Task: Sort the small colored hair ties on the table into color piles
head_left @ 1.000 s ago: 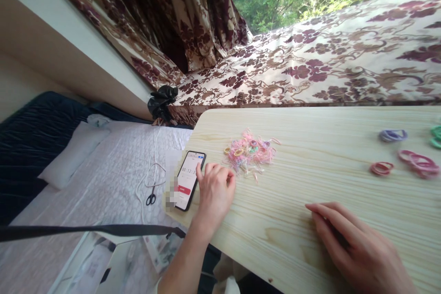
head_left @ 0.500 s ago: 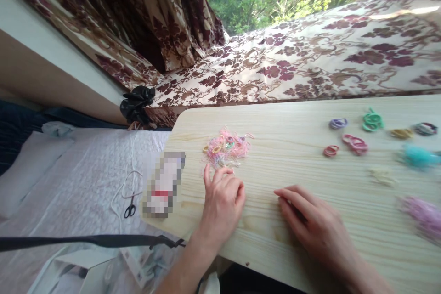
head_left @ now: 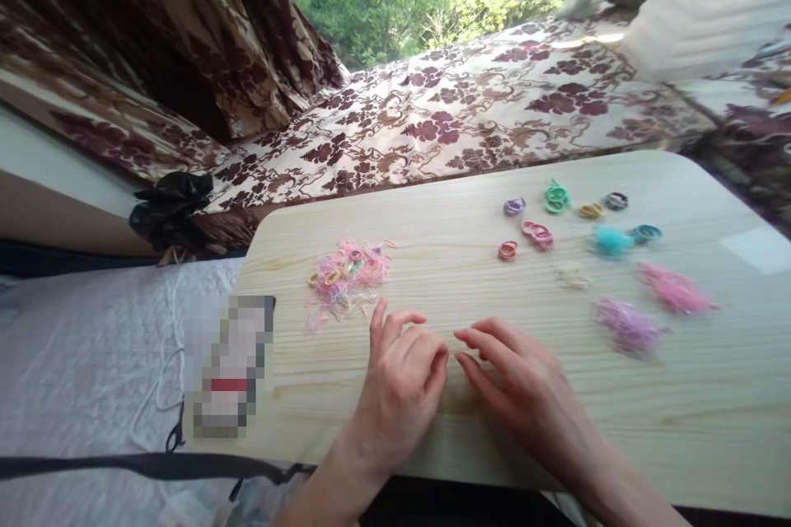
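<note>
My left hand (head_left: 401,379) rests on the pale wooden table (head_left: 680,412), fingers loosely curled and apart, holding nothing. Just beyond its fingertips lies a mixed pile of small pink and yellow elastic bands (head_left: 348,273). My right hand (head_left: 525,387) lies flat beside it, fingers stretched toward the left hand, empty. A phone (head_left: 233,365), blurred out, lies at the table's left edge.
Sorted little heaps of bands lie at the far right: red (head_left: 507,249), pink (head_left: 537,234), purple (head_left: 514,206), green (head_left: 557,198), teal (head_left: 611,240), lilac (head_left: 627,325), pink threads (head_left: 673,290). A flowered curtain (head_left: 470,115) lies behind. A white bed (head_left: 80,354) is to the left.
My left hand left the phone and came to rest below the mixed pile. My right hand slid in toward it. My view swung right, showing more sorted heaps.
</note>
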Motion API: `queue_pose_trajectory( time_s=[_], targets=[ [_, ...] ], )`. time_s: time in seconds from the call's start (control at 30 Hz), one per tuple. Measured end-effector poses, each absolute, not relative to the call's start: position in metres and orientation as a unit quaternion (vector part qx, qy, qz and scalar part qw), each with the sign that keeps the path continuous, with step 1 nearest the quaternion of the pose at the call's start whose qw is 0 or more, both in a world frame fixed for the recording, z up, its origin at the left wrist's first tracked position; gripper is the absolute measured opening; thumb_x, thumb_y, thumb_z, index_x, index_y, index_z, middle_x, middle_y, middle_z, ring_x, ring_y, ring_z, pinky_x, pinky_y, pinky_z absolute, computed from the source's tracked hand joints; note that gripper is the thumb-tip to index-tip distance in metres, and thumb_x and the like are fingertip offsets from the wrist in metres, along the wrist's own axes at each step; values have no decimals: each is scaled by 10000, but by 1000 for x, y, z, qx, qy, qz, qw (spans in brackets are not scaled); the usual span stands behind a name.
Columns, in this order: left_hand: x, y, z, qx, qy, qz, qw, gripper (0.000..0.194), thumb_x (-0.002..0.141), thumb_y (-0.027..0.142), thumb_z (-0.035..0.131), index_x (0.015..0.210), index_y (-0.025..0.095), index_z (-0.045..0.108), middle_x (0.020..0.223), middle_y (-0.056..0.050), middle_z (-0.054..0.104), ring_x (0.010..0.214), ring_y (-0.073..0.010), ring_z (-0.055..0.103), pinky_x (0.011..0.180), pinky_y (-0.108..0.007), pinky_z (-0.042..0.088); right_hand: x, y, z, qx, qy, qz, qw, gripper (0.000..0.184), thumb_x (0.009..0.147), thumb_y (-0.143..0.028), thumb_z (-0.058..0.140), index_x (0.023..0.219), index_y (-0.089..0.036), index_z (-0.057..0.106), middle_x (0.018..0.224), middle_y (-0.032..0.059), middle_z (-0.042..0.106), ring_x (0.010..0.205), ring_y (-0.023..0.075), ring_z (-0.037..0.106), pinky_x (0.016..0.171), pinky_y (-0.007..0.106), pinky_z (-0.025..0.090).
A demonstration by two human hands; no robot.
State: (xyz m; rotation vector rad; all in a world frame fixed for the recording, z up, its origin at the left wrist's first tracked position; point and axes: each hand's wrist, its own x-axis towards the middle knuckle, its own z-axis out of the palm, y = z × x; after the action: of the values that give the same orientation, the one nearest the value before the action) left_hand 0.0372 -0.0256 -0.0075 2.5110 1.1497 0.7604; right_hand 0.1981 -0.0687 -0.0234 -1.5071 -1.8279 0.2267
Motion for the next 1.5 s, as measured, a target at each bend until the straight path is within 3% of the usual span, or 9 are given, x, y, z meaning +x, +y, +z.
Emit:
queue_pose_trajectory(
  time_s=[0.17, 0.37, 0.67, 1.03, 1.27, 1.5],
  targets=[
    [48, -28, -3, 870, 389, 265, 147, 143, 849, 86, 525, 779, 196, 583, 753, 27, 668, 992, -178, 584, 1130, -526, 223, 206, -76, -20, -593, -697, 105, 389, 116, 892, -185, 523, 849, -196, 630, 782, 27, 639, 705, 126, 590, 657, 241, 464],
    [52, -26, -3, 877, 384, 251, 139, 135, 852, 113, 532, 768, 202, 589, 748, 24, 663, 1009, -191, 579, 1129, -539, 191, 226, -91, -18, -622, -667, 100, 397, 110, 892, -171, 518, 855, -200, 618, 800, 32, 637, 737, 127, 595, 677, 237, 470],
    [40, -21, -15, 881, 390, 242, 116, 99, 857, 168, 550, 897, 224, 621, 855, -5, 685, 1056, -224, 560, 1107, -551, 201, 286, -131, -13, -723, -592, 17, 356, 87, 886, -240, 537, 886, -209, 619, 833, 26, 633, 727, 128, 606, 688, 246, 493],
    [34, -20, -16, 886, 384, 239, 106, 105, 859, 174, 544, 911, 230, 616, 858, -9, 683, 1040, -224, 556, 1092, -541, 218, 324, -124, -18, -787, -548, -26, 284, 220, 897, -356, 485, 892, -206, 646, 853, 38, 666, 723, 164, 638, 639, 286, 507],
    [34, -18, -16, 884, 388, 234, 114, 121, 865, 168, 532, 926, 229, 617, 868, -11, 681, 1036, -217, 555, 1094, -538, 222, 324, -114, -18, -754, -584, -41, 297, 273, 916, -307, 445, 1077, -202, 638, 1095, 83, 678, 1023, 215, 636, 910, 353, 507],
    [30, -22, -17, 882, 387, 240, 118, 123, 870, 190, 527, 912, 230, 635, 862, -9, 687, 1016, -207, 571, 1111, -532, 219, 320, -103, -26, -732, -630, 0, 259, 305, 924, -346, 435, 1099, -199, 636, 1157, 87, 664, 1089, 216, 610, 958, 389, 495]
  ],
)
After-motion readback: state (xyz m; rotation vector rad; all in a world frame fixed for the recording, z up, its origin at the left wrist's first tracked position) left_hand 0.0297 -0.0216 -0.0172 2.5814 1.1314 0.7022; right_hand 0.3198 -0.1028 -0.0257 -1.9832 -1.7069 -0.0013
